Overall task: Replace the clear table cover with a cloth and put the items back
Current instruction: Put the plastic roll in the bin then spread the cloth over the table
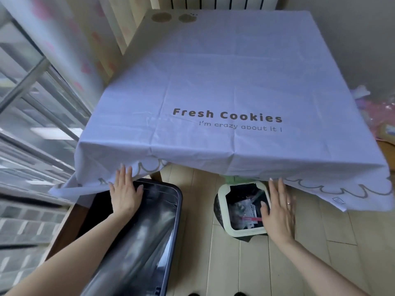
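A pale lavender cloth (224, 77) printed "Fresh Cookies" covers the whole square table and hangs over its near edge, with a scalloped grey line along the hem. My left hand (125, 194) is flat, fingers spread, its fingertips against the hanging hem at the near left. My right hand (277, 207) is also flat with fingers apart, its fingertips touching the hem at the near right. Neither hand grips anything. No clear cover or table items show on the cloth.
A dark shiny suitcase (136, 242) lies on the floor below my left arm. A small bin (224, 201) with a pale rim and rubbish inside stands under the table edge. Windows run along the left; pink-wrapped items (376, 116) lie at the right.
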`<action>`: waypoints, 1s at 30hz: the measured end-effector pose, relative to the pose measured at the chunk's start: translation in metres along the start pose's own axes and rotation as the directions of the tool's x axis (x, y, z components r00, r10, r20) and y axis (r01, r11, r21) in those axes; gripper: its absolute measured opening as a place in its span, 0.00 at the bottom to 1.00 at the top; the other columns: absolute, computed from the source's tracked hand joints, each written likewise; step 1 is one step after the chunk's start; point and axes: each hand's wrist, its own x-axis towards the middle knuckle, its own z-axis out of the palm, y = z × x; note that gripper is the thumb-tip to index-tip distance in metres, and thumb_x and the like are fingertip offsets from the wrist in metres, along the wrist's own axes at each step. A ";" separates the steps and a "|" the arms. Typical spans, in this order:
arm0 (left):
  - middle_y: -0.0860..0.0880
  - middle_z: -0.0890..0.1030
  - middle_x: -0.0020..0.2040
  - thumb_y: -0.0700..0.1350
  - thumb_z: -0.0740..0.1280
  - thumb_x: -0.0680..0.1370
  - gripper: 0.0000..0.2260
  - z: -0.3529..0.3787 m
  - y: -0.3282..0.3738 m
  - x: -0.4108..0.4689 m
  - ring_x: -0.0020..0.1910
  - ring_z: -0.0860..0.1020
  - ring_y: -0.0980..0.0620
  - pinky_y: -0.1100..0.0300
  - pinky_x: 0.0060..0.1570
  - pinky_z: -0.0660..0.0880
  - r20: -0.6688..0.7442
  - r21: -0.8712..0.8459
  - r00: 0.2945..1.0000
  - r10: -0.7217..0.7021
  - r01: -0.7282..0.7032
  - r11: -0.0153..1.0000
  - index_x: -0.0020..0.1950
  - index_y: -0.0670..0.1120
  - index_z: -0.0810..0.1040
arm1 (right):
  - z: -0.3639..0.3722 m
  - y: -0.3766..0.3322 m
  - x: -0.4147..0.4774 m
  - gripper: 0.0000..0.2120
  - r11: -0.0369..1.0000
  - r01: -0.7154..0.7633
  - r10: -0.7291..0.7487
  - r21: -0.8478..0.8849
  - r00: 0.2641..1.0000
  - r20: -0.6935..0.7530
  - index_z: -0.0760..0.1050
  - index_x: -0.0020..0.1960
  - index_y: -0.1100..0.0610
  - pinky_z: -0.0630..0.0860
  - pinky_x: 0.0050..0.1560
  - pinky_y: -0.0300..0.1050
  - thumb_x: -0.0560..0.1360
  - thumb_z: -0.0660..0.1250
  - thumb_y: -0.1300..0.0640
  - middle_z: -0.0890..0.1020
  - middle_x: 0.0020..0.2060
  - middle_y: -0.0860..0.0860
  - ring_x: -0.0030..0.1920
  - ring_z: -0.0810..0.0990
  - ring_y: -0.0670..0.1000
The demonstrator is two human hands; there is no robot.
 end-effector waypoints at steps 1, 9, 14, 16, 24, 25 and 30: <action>0.43 0.49 0.78 0.46 0.65 0.77 0.31 0.000 -0.011 0.006 0.77 0.48 0.43 0.43 0.72 0.49 -0.003 -0.036 0.994 -0.109 0.109 0.993 0.76 0.42 0.54 | 0.010 -0.008 0.001 0.31 1.000 -0.007 0.006 0.026 0.999 0.036 0.59 0.75 0.56 0.59 0.71 0.63 0.75 0.65 0.61 0.57 0.76 0.54 0.72 0.62 0.60; 0.36 0.63 0.72 0.48 0.64 0.79 0.18 0.017 -0.090 0.050 0.70 0.64 0.38 0.48 0.67 0.62 0.200 -0.563 0.714 -0.671 0.644 0.518 0.65 0.42 0.66 | 0.106 -0.112 0.021 0.21 0.932 -0.177 -0.023 0.315 0.841 0.540 0.67 0.71 0.54 0.68 0.62 0.43 0.78 0.62 0.54 0.73 0.66 0.54 0.65 0.72 0.54; 0.45 0.66 0.72 0.59 0.64 0.73 0.31 0.048 -0.148 0.082 0.70 0.68 0.47 0.53 0.66 0.67 0.502 -0.839 0.653 -0.567 0.527 -0.136 0.72 0.46 0.61 | 0.161 -0.192 0.041 0.23 0.690 -0.488 -0.051 0.534 0.704 0.709 0.64 0.73 0.56 0.69 0.65 0.46 0.79 0.62 0.56 0.71 0.68 0.54 0.65 0.72 0.53; 0.47 0.66 0.73 0.55 0.61 0.77 0.26 0.052 -0.150 0.089 0.71 0.67 0.50 0.59 0.58 0.73 0.466 -0.879 0.672 -0.575 0.424 -0.217 0.73 0.47 0.62 | 0.177 -0.214 0.048 0.24 0.611 -0.554 -0.041 0.566 0.692 0.721 0.62 0.73 0.54 0.71 0.62 0.47 0.79 0.62 0.54 0.71 0.67 0.52 0.62 0.73 0.52; 0.53 0.71 0.70 0.40 0.57 0.82 0.17 0.086 -0.130 0.055 0.69 0.69 0.56 0.72 0.53 0.72 0.422 -0.906 0.678 -0.602 0.285 -0.313 0.71 0.48 0.67 | 0.219 -0.247 0.040 0.23 0.298 -0.758 -0.034 0.581 0.600 0.800 0.68 0.66 0.54 0.66 0.65 0.51 0.73 0.68 0.54 0.72 0.65 0.52 0.58 0.70 0.50; 0.55 0.74 0.66 0.42 0.57 0.82 0.16 0.096 -0.134 0.047 0.66 0.71 0.60 0.73 0.45 0.74 0.483 -0.874 0.681 -0.550 0.334 -0.354 0.70 0.51 0.69 | 0.223 -0.245 0.035 0.26 0.265 -0.785 -0.010 0.560 0.578 0.816 0.67 0.67 0.54 0.66 0.65 0.52 0.72 0.69 0.53 0.72 0.65 0.52 0.58 0.70 0.50; 0.47 0.83 0.29 0.33 0.65 0.66 0.09 0.102 -0.106 0.016 0.30 0.82 0.50 0.62 0.28 0.78 0.688 -0.604 0.700 -0.189 0.410 -0.683 0.44 0.42 0.75 | 0.227 -0.237 0.003 0.20 0.200 -0.847 -0.162 0.493 0.468 0.869 0.73 0.63 0.51 0.61 0.70 0.58 0.73 0.69 0.48 0.80 0.60 0.47 0.66 0.71 0.50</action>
